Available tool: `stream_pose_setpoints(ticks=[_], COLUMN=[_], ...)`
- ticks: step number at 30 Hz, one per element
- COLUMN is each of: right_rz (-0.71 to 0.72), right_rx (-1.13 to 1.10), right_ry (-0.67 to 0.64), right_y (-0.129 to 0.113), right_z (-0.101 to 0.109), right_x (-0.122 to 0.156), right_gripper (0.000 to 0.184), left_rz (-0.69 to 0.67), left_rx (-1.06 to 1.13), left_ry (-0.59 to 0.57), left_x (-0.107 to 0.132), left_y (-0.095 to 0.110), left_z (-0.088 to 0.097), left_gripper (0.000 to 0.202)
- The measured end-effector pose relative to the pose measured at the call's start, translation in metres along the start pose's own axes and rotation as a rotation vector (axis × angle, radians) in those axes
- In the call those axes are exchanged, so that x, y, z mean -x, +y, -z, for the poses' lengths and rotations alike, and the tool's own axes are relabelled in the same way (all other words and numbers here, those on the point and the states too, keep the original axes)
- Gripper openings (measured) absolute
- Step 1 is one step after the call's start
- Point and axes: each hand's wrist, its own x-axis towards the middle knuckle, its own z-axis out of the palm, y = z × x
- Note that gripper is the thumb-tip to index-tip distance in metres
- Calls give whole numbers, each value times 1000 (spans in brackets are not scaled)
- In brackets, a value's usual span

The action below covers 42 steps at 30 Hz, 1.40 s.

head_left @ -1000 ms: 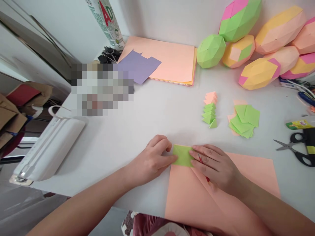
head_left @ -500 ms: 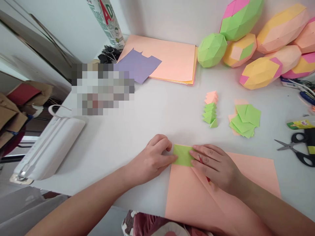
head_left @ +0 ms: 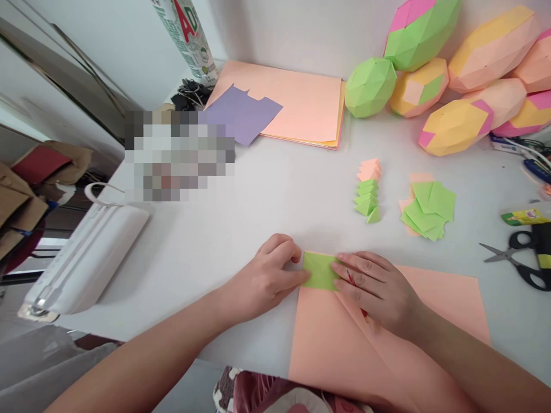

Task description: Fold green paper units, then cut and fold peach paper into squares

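A green rectangle of paper (head_left: pixel 319 272) lies flat near the top left corner of a large peach paper sheet (head_left: pixel 333 338). My left hand (head_left: pixel 275 275) is closed at the rectangle's left side, its thumb or forefinger pressing the edge and the other fingers curled. My right hand (head_left: pixel 379 292) rests with fingertips on the rectangle's right end. Tucked between those fingers is a slim red pen (head_left: pixel 351 277), mostly hidden. Further back stand a row of small folded paper triangles (head_left: pixel 367 192) and a loose pile of green and peach paper pieces (head_left: pixel 430 209).
Scissors (head_left: pixel 516 258) and a glue tube (head_left: pixel 527 214) lie at the right. Faceted paper shapes (head_left: pixel 456 123) crowd the back right. A paper stack (head_left: pixel 297 106) with a purple sheet (head_left: pixel 247 115) sits behind. A white device (head_left: pixel 92 252) stands left, near a blurred patch.
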Motion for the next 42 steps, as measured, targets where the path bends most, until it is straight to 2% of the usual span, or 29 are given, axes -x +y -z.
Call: stream_pose_setpoints(ticks=[23, 30, 33, 37, 42], right_rz=[-10, -15, -15, -36, -110], right_rx=[-11, -11, -13, -17, -93], right_ry=[3, 12, 21, 27, 54], right_y=[-1, -1, -2, -2, -2], right_z=[0, -1, -1, -1, -2], right_x=[-2, 1, 1, 2, 2], right_gripper=[19, 22, 22, 19, 19], left_rz=[-62, -78, -166, -199, -240], left_rx=[-24, -67, -154, -220, -316], left_ry=[0, -102, -110, -97, -202], left_x=[-1, -6, -6, -5, -6], left_y=[-2, 12, 13, 11, 12], left_z=[0, 0, -1, -3, -7], left_gripper=[16, 27, 30, 25, 29])
